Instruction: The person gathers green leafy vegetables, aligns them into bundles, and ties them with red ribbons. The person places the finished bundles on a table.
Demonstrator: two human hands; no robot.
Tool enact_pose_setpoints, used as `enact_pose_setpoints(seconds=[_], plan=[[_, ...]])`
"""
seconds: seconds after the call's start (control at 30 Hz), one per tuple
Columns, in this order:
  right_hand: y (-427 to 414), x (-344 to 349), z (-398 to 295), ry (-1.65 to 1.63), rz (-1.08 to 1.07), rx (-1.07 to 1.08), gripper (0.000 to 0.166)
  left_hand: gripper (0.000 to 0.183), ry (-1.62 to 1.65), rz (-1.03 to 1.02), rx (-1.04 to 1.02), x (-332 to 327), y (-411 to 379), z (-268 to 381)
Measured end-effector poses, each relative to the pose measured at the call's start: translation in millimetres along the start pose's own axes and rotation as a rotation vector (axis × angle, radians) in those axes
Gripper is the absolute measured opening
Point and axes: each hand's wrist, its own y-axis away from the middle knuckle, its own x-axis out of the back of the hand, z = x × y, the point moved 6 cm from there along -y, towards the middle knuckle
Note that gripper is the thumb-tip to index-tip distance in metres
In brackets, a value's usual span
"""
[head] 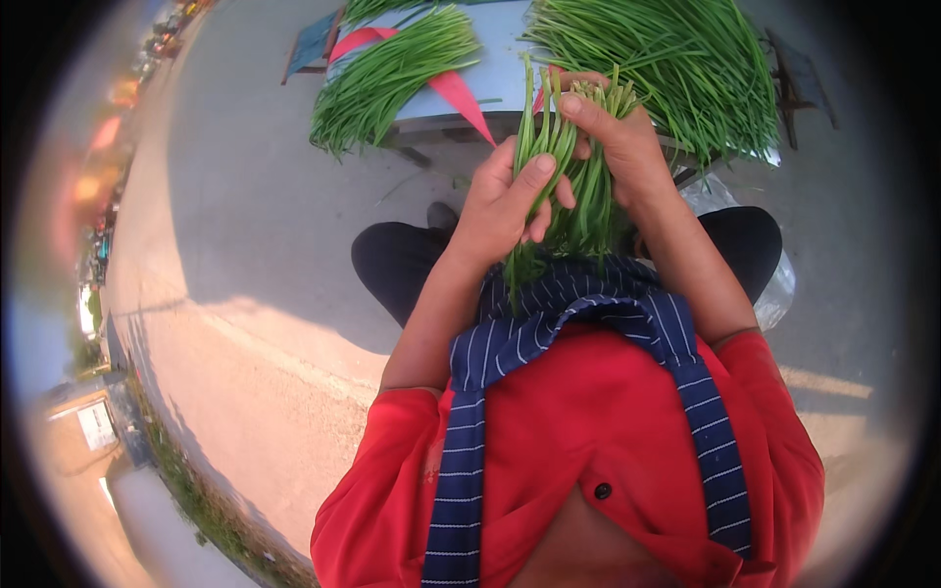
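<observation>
My left hand (507, 195) is closed around part of a bunch of long green leafy stalks (548, 158), probably garlic chives, with the thumb across them. My right hand (617, 140) grips the rest of the bunch near its pale cut ends, which point up and away from me. The leaf tips hang down over my lap. Beyond the hands, a small pile of the same greens (401, 73) lies on the left of a low table (500, 44), and a larger pile (662, 66) covers its right side. A red ribbon (459, 99) runs under the left pile and hangs over the near edge.
I sit with bent knees on either side of the lap, wearing a striped apron (467, 360). Clear plastic (775, 294) lies on the ground by the right knee. Blue folding pieces (312, 48) stick out beside the table. A paved road (257, 360) stretches off to the left.
</observation>
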Motion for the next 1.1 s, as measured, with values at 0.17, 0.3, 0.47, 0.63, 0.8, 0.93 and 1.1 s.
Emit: enact_pose_setpoints(seconds=[0.17,0.3,0.47,0.63,0.8,0.93,1.1], plan=[[0,3,5,0.178,-0.087,-0.002,0.036,0.031,-0.154,-0.122,0.1,-6,4,-2],[3,8,1,0.107,-0.012,0.015,0.03,0.03,-0.213,-0.135,0.14,0,5,-1],[-12,57,-10,-0.42,-0.007,0.009,0.024,0.017,-0.322,-0.124,0.105,25,3,2],[-12,112,-47,-0.437,0.326,0.288,0.022,0.026,-0.414,0.067,0.24,103,6,-41],[-6,127,-70,-0.351,0.476,0.391,0.021,0.034,-1.124,0.426,0.034,163,28,-61],[-7,128,-65,-0.246,0.519,0.387,0.022,0.025,-0.701,0.421,-0.164,108,21,-10],[-14,113,-51,-0.404,0.491,0.308,0.017,0.017,-0.363,-0.051,-0.07,5,0,-4]])
